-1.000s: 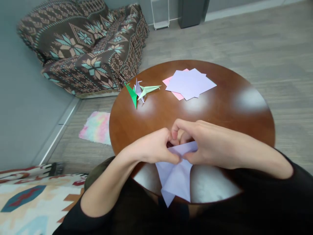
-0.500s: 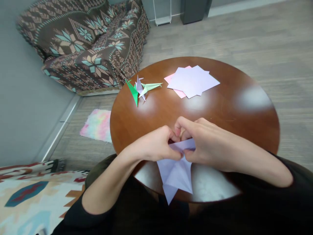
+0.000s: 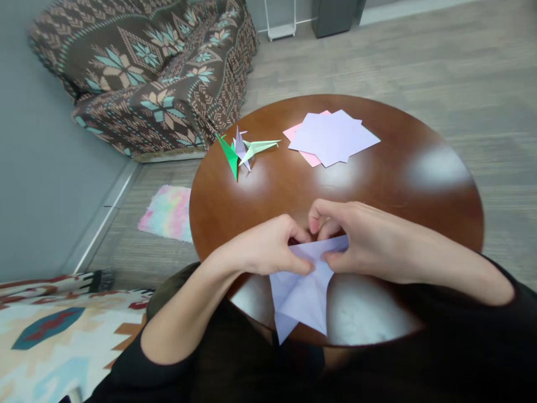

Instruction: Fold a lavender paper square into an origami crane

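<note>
While our two hands meet at the near edge of the round wooden table (image 3: 403,184), the lilac paper (image 3: 302,294) lies between them, partly folded, its lower point hanging just over the table's rim toward our lap. Our left hand (image 3: 268,246) has thumb and fingers pinched together on the upper left part of the sheet, and our right hand (image 3: 369,240) is clamped on the upper right edge, thumb beneath and fingers curled over the top fold. We judge the sheet to be very light and thin, stiff only along its creases, floppy elsewhere, and easy to crumple or tear if pulled hard; on the glossy tabletop it would likely slide at a touch. The best places to hold it seem to be the folded edges and corners, where the doubled layers give something firm to pinch, with fingertips rather than a full grip. Farther back on the table rest three small folded paper cranes (image 3: 241,150), green, lilac and pale green, touching one another, and to their right a loose stack of flat sheets (image 3: 335,137), lilac over pink. Beyond the table stands a patterned sofa (image 3: 146,73).
</note>
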### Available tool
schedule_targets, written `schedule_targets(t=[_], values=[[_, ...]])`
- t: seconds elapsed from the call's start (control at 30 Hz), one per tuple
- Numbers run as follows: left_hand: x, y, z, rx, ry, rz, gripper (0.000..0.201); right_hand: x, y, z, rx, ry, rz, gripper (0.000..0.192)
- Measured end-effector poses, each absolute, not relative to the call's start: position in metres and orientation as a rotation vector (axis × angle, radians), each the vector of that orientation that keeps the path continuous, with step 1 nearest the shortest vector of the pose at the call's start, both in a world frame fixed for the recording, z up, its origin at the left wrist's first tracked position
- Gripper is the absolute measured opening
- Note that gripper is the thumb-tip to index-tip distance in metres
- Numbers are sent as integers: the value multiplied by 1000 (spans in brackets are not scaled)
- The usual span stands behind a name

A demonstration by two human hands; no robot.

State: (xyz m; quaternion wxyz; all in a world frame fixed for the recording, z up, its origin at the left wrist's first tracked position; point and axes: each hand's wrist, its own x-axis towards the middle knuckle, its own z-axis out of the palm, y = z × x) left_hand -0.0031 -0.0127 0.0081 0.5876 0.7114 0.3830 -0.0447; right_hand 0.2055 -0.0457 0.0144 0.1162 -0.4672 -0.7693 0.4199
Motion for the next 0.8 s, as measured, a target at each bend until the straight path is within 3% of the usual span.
schedule_targets(t=[0.3, 0.5, 0.63, 0.8], values=[[-8, -12, 5, 1611, 897, -103, 15, 231, -39, 12, -1419, -1977, 1383, 29], [-9, -10, 5, 1499, 879, -68, 13, 244, -33, 15, -1434, -1770, 1219, 26], [-5, -11, 0, 1276, 854, 308, 25, 233, -36, 22, -1411, -1515, 1097, 30], [4, -17, -9, 1081, 834, 730, 24, 209, -47, 22, -1244, -1518, 1501, 18]])
